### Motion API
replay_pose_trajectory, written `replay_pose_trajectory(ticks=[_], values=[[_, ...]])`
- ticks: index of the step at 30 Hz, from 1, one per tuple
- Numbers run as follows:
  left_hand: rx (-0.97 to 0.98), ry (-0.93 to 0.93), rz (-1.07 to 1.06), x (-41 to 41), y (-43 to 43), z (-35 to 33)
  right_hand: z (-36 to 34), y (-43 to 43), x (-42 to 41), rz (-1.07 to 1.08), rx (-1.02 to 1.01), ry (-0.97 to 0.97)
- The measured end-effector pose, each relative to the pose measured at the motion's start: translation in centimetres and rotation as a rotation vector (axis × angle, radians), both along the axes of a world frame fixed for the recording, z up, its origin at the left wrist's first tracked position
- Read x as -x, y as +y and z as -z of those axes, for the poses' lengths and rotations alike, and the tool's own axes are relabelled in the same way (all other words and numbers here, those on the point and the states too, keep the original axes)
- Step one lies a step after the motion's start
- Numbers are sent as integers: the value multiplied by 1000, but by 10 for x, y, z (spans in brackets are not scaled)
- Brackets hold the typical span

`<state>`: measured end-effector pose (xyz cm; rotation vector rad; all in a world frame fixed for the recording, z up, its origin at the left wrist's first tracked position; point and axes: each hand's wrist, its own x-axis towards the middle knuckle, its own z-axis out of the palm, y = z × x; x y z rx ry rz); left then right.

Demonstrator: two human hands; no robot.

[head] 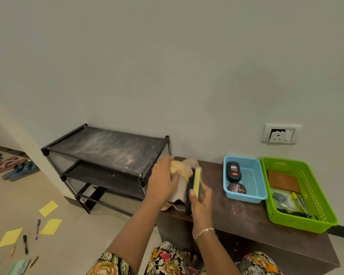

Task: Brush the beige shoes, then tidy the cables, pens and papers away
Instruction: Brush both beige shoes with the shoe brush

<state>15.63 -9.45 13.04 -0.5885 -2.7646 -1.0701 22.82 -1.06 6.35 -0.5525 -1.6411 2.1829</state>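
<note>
A beige shoe (184, 169) is held up at the left end of the brown bench (244, 213). My left hand (163, 179) grips it from the left, fingers curled over its top. My right hand (200, 197) holds a yellow-backed brush (197, 181) upright against the shoe's right side. A second beige shoe (174, 205) lies on the bench under my hands, mostly hidden. On the floor at the left lie yellow papers (48, 208) and pens (38, 228).
A black two-shelf shoe rack (107, 147) stands left of the bench. On the bench sit a blue basket (244, 179) with polish items and a green basket (298, 195) with small things. Sandals (20, 170) lie on the far left floor. A wall socket (281, 134) is above.
</note>
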Motion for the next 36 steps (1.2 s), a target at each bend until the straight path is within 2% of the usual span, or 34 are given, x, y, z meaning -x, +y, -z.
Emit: replay_pose_trajectory(ticks=[2, 4, 7, 11, 13, 17, 19, 21, 24, 28, 30, 36], values=[[-5, 21, -24, 3, -1, 0, -12, -8, 3, -12, -213, 141], [7, 34, -27, 7, -3, -1, -9, -12, 7, -21, -367, 180], [53, 9, -40, 11, -11, 3, 14, -8, 8, -31, -339, 110], [39, -35, -100, 13, -26, 7, 51, 0, 12, -43, -333, -146], [43, -41, -88, 11, -28, 9, 52, 0, 15, -38, -319, -164], [72, -51, -137, 12, -24, 12, 34, -9, 14, -104, -266, -25], [77, -39, -161, 14, -23, 12, 44, -6, 10, -94, -345, -82], [76, -36, -173, 14, -23, 13, 63, 5, 6, -68, -382, -243], [84, -24, -168, 15, -22, 14, 72, 18, 7, -44, -362, -378], [108, -24, -188, 18, -16, 12, 50, 10, 19, -129, -329, -186], [122, -31, -194, 18, -16, 10, 54, 9, 18, -155, -263, -177], [148, -7, -185, 15, -16, 12, 106, 46, 10, -77, 44, -475]])
